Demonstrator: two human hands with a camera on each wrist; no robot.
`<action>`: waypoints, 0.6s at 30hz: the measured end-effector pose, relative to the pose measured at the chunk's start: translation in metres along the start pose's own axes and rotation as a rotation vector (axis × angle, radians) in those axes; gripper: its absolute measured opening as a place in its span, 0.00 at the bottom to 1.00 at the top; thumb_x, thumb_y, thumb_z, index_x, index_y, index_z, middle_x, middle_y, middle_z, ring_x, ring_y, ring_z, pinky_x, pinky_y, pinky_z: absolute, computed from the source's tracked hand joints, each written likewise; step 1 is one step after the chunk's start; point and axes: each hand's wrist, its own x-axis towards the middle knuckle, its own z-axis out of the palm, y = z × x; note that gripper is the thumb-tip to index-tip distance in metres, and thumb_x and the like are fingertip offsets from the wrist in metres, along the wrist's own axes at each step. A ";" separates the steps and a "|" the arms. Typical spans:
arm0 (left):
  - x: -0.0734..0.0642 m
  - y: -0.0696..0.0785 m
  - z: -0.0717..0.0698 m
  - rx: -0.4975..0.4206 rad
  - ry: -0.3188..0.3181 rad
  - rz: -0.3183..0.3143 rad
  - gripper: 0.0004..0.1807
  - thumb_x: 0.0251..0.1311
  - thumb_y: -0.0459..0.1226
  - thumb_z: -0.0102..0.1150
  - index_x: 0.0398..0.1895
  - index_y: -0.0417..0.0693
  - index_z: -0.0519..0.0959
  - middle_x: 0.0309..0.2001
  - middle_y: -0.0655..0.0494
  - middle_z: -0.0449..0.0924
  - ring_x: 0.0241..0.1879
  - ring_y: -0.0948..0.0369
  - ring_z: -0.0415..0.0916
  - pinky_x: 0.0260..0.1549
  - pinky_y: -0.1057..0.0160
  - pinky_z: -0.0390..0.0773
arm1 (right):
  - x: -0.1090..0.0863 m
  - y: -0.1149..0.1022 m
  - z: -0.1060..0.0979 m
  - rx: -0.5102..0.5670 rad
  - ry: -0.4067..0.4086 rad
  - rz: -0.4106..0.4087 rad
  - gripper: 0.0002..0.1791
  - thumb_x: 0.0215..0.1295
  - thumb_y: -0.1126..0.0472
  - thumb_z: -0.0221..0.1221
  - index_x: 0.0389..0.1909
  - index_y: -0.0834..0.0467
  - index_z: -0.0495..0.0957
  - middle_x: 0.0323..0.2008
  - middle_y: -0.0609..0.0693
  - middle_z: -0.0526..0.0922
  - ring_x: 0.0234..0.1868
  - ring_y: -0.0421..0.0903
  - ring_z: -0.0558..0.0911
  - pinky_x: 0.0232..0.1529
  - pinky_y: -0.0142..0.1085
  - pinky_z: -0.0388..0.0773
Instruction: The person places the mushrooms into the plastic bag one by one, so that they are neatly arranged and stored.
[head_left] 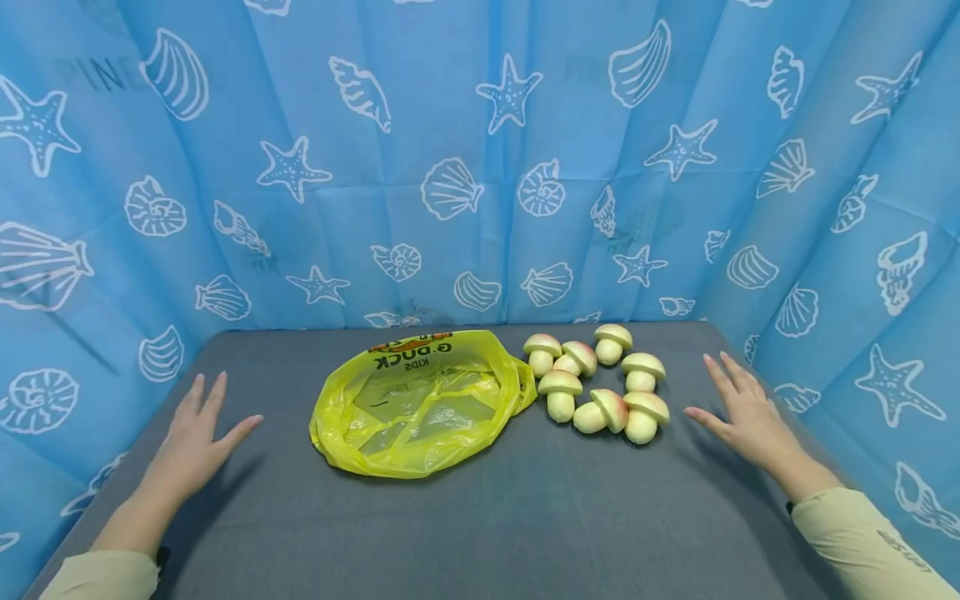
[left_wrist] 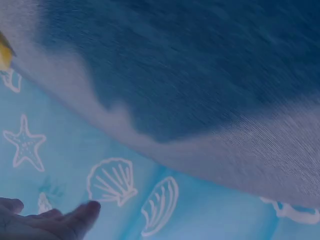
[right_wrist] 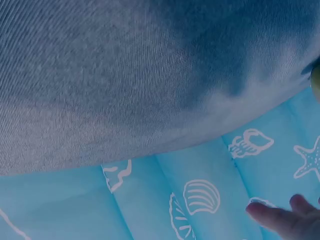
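In the head view my left hand [head_left: 187,446] hovers over the left side of the table, fingers spread and holding nothing. My right hand [head_left: 753,417] is likewise spread and bare, to the right of several toy mushrooms [head_left: 560,393] with pale stems and cream caps tinged pink. Between the hands lies a yellow plastic bag [head_left: 330,408], its wide mouth facing up, with dark printing on its far side. The bag's right end touches or nearly touches the mushrooms. Only fingertips of each hand show in the wrist views.
A grey cloth covers the table [head_left: 510,533]. Blue curtains [head_left: 450,125] with white shell and starfish prints hang behind it and along both sides, close to the table's edges.
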 end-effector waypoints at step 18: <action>0.016 0.028 0.009 -0.428 -0.251 -0.172 0.47 0.67 0.54 0.53 0.78 0.45 0.41 0.73 0.27 0.39 0.67 0.31 0.51 0.56 0.34 0.65 | 0.002 -0.019 0.011 0.220 -0.122 -0.016 0.53 0.62 0.54 0.65 0.78 0.58 0.40 0.63 0.76 0.54 0.56 0.73 0.68 0.43 0.68 0.69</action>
